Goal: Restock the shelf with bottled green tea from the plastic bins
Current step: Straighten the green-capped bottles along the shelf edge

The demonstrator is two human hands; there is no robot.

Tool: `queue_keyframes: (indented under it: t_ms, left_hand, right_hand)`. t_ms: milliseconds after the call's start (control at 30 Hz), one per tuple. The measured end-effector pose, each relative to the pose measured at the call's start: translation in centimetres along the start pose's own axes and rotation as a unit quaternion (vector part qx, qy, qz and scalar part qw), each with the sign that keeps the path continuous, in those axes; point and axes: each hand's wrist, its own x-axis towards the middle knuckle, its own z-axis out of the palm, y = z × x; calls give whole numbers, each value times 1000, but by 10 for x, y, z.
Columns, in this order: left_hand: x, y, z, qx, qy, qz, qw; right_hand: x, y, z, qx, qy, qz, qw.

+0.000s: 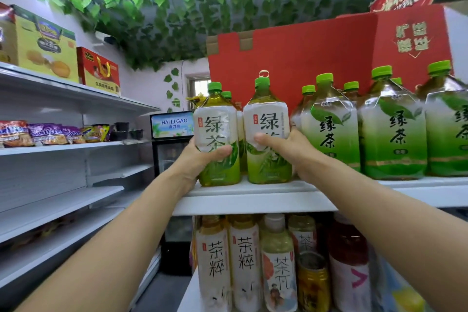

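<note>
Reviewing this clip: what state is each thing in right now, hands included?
Left hand: grips the left white-label bottle, upright on the shelf edge.
Right hand: grips the right white-label bottle, upright, capped.
Green-label bottles: upright, capped, in a row.
Red carton: top flap open.

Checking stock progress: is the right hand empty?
No, the right hand grips a white-label tea bottle standing on the shelf.
</note>
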Motion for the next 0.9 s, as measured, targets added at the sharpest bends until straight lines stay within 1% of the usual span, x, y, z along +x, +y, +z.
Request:
queue_keyframes:
  t_ms: [100,333,533,600,667,767,900]
  left_hand:
    - [3,-2,1,-33,-21,-17,999]
    - [11,-8,6,-39,-49,-15,998]
    - [14,-9,4,-35,-36,0,999]
    - [16,-8,5,-37,-30,3,999]
    - [18,-7,6,-45,-28,0,999]
    - [17,-5,8,-58,-44,-14,997]
    - [15,-3,7,-78,-42,-35,995]
  right_hand:
    - [6,6,-2,54,-11,27,998]
    - [9,14,-5,74,-35,23,996]
    - [12,15,-8,74,-58,52,994]
    - [13,15,-6,76,-45,45,995]
    - [13,13,-2,79,-15,35,996]
    - [16,13,1,90,18,57,994]
    - [11,9,5,96,29,42,994]
